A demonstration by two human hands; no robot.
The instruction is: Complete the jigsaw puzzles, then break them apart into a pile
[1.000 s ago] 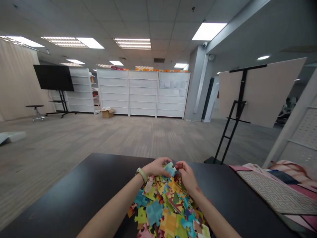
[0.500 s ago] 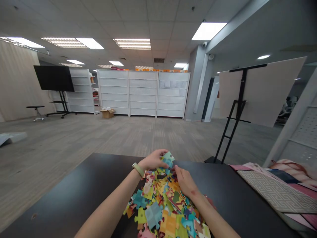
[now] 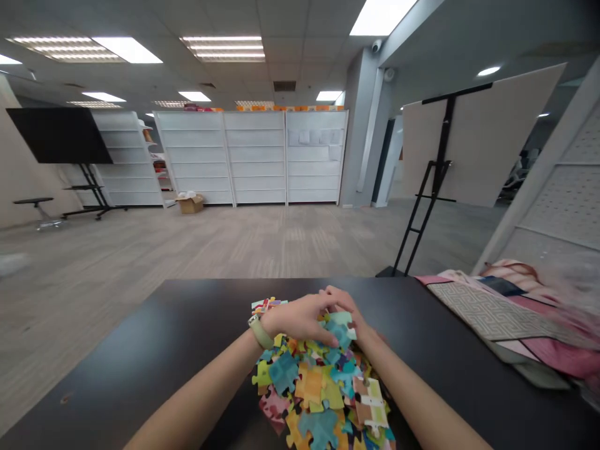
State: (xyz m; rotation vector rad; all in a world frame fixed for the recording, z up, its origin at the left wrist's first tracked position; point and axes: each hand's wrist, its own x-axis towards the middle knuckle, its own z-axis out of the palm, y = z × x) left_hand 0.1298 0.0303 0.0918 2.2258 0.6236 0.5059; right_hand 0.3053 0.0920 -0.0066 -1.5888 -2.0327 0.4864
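A heap of colourful jigsaw puzzle pieces (image 3: 309,381) lies in front of me on the dark table (image 3: 140,337). My left hand (image 3: 304,317) reaches over its far part, thumb and fingers closed around teal and pale green jigsaw pieces (image 3: 340,330). Against the far right side of those pieces rests my right hand (image 3: 352,311). Its fingers bend left and meet my left fingertips, which partly hide them; I cannot make out whether they grip anything. A pale green band circles my left wrist. Beyond that wrist a few red and white pieces (image 3: 267,304) show.
Folded pink and patterned cloths (image 3: 487,312) lie along the table's right side. A board on a black easel (image 3: 434,181) stands beyond. Farther off are white shelves (image 3: 253,162), a cardboard box (image 3: 190,203), a screen on a stand (image 3: 59,135) and a stool (image 3: 35,203).
My left hand has moved right and nearer with the teal pieces. My right hand has moved up beside it, and the fingers now meet. The room has shifted left and up in view.
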